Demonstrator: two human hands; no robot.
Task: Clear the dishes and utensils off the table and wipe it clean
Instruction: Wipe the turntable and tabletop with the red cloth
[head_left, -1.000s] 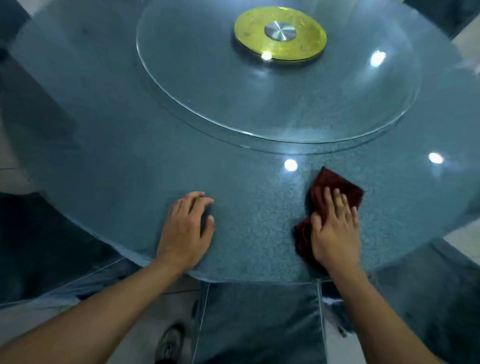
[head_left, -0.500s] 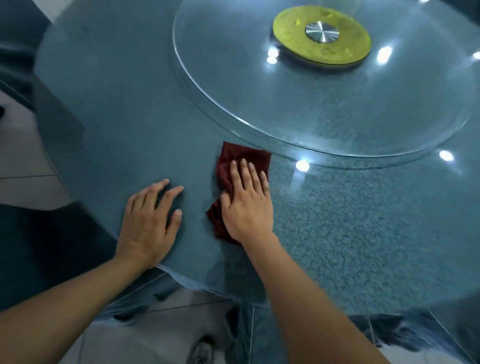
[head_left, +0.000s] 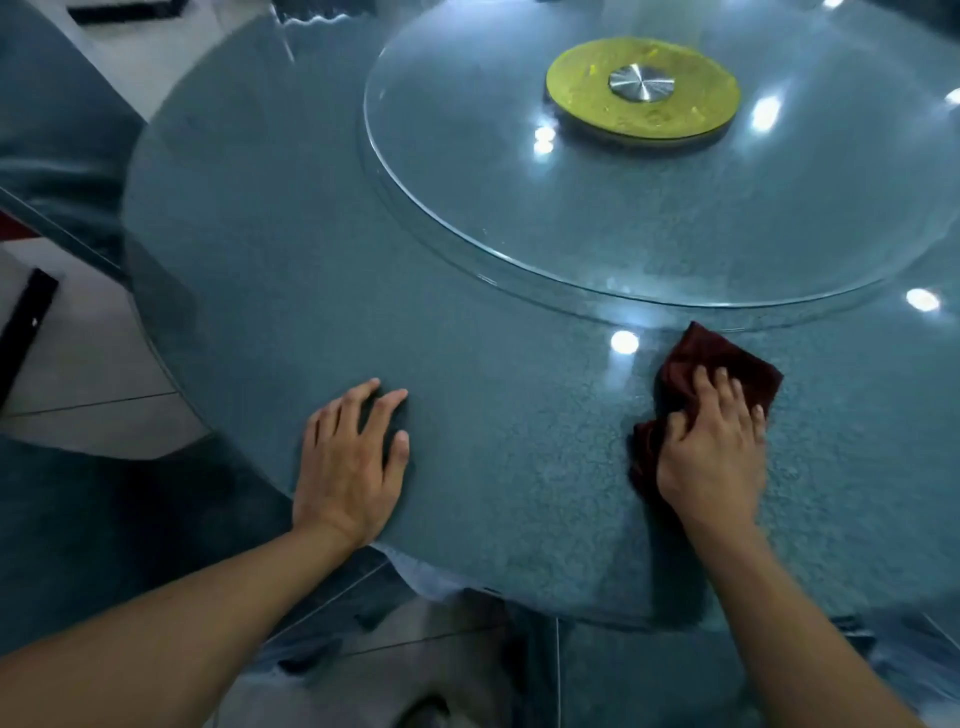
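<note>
Cloth: we have a dark red cloth (head_left: 722, 364) bunched on the counter (head_left: 311, 260), near its front edge and just short of the rim of the glass turntable (head_left: 467, 208).
Right hand: our right hand (head_left: 714, 447) lies on top of the cloth, fingers bent and pressing it down to the surface, thumb against its left fold; we judge it more a press than a grip.
Left hand: our left hand (head_left: 350, 462) rests flat on the counter, fingers spread and straight, holding nothing, well apart from the right.
Step in hand: no dishes or utensils show on the counter, so we judge the clearing done and the wiping under way along the front band.
Next move: we would need steady downward pressure and overlapping strokes, then a reach up onto the turntable.
Containers: none in view; the turntable carries only its yellow hub disc (head_left: 644, 88) with a metal cap (head_left: 641, 82).
</note>
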